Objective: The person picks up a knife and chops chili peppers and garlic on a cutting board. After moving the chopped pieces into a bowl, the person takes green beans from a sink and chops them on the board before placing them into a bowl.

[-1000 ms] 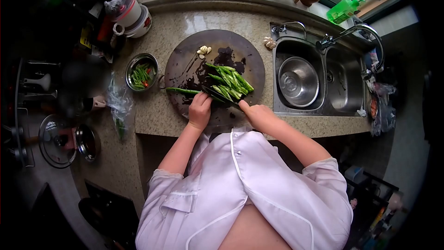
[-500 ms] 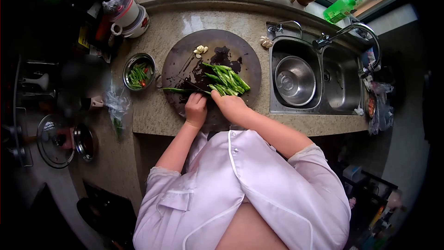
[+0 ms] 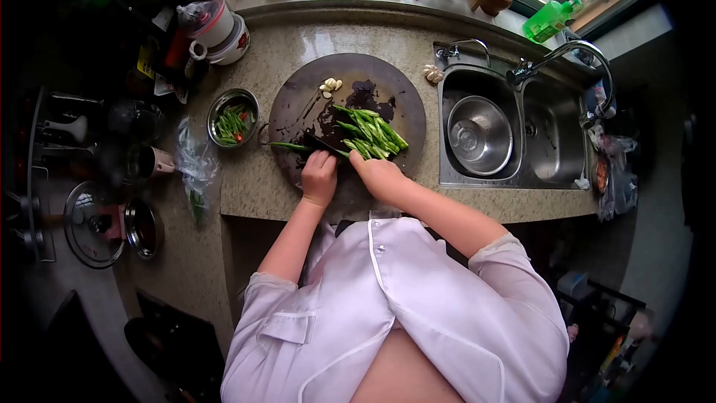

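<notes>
On the round dark cutting board (image 3: 298,82), my left hand (image 3: 319,176) is closed, its fingertips pressing a long green pepper (image 3: 288,147) that points out to the left. My right hand (image 3: 375,177) is wrapped round a knife, whose dark blade (image 3: 325,143) slants up-left beside my left fingertips. The knife's handle is hidden in my fist. Just beyond my right hand lies a heap of cut green peppers (image 3: 375,134). Several peeled garlic cloves (image 3: 330,87) sit farther back on the board, near dark wet patches.
A steel bowl of cut green and red peppers (image 3: 233,118) stands left of the board. To the right is a double sink (image 3: 516,128) with a steel basin (image 3: 479,135) inside. A garlic bulb (image 3: 432,73) lies by the sink's corner. A plastic bag (image 3: 195,160) rests at far left.
The whole view has shifted slightly right and down. Both hands keep nearly the same place on the board, with the knife and the pepper still in them.
</notes>
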`<state>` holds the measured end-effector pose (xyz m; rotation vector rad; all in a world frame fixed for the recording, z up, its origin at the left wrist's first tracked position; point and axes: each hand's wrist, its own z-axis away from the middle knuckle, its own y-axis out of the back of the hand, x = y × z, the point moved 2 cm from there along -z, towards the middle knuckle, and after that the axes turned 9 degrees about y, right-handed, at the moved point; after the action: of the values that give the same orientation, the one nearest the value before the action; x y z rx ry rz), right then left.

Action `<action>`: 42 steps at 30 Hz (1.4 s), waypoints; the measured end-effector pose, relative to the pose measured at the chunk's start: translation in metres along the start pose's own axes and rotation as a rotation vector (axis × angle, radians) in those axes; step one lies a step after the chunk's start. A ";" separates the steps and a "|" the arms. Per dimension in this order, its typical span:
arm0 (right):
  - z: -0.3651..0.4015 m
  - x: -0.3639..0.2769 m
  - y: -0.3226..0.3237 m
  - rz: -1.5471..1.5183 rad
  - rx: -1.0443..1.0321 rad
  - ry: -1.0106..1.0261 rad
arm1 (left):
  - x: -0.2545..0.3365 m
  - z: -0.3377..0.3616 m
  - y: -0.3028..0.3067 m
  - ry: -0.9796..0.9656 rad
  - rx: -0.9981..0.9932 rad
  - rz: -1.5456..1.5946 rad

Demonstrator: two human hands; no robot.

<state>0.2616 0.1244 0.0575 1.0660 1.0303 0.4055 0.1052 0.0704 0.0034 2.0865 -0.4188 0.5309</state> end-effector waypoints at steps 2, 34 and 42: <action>-0.010 0.001 -0.008 -0.029 -0.011 -0.010 | -0.007 0.007 0.000 0.001 -0.045 -0.029; -0.005 0.009 -0.004 -0.119 -0.072 -0.090 | -0.012 -0.006 0.013 0.057 0.000 -0.024; 0.033 0.020 0.008 -0.103 -0.070 -0.121 | -0.005 -0.003 0.008 -0.021 -0.030 0.107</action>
<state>0.3011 0.1249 0.0582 0.9589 0.9521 0.2887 0.0968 0.0693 0.0080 2.0505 -0.5501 0.5623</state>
